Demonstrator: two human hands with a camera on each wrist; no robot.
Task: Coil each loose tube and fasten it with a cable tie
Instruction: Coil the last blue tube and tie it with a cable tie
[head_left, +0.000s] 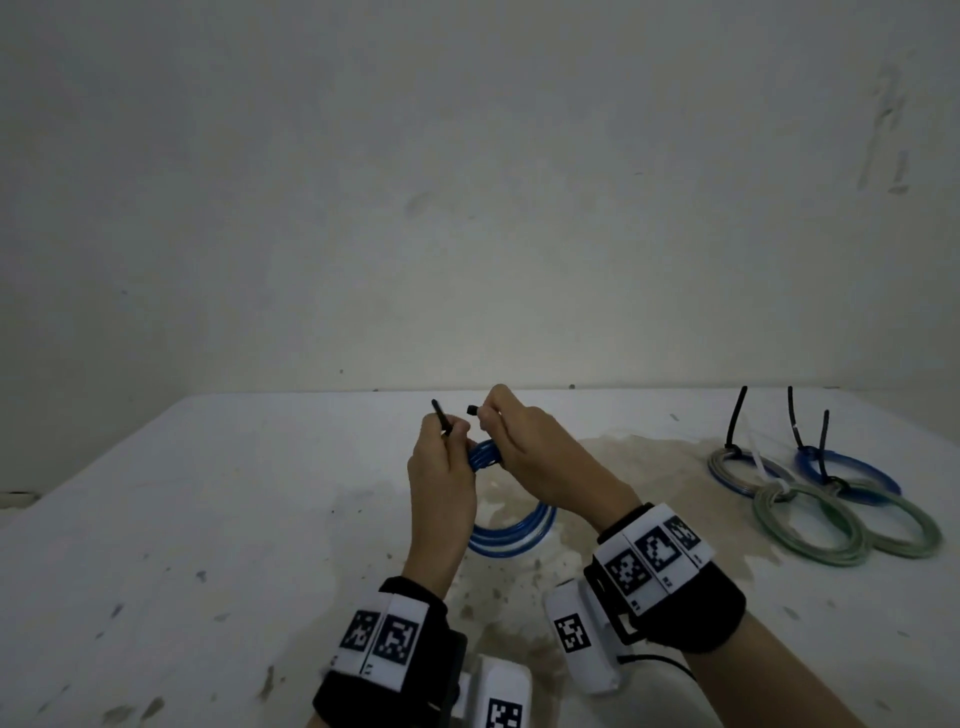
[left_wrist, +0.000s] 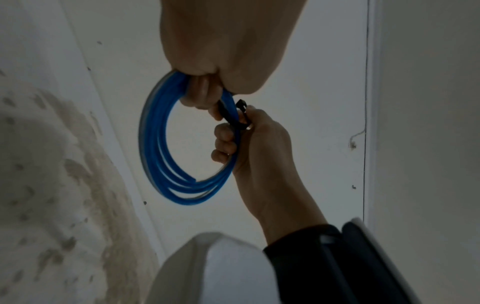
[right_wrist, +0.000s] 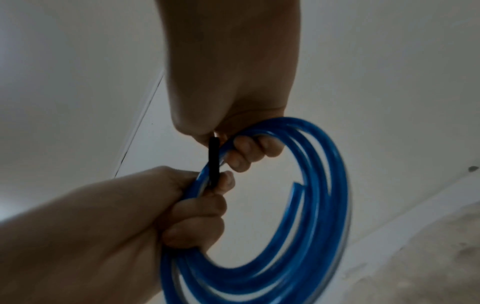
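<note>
You hold the blue coil up off the table, between both hands, so the tie can pass round the bundled turns without the surface in the way. Your left hand pinches the pointed tail of the black cable tie between thumb and forefinger while the other fingers curl round the coil's turns. Your right hand pinches the tie's head end at thumb and fingertip, its lower fingers hooked through the coil too. Both hands grip close together at the top of the loop, likely to keep the turns stacked where the tie crosses them.

From the right wrist view the tie strap runs across the turns between the two grips, and a cut tube end sits loose inside the loop. The two tie ends stand near each other but apart, so the tail is not yet in the head. Threading it looks like the next move.

At the table's right, four finished coils lie overlapping, each with its tie tail sticking up, parked out of your working space.
</note>
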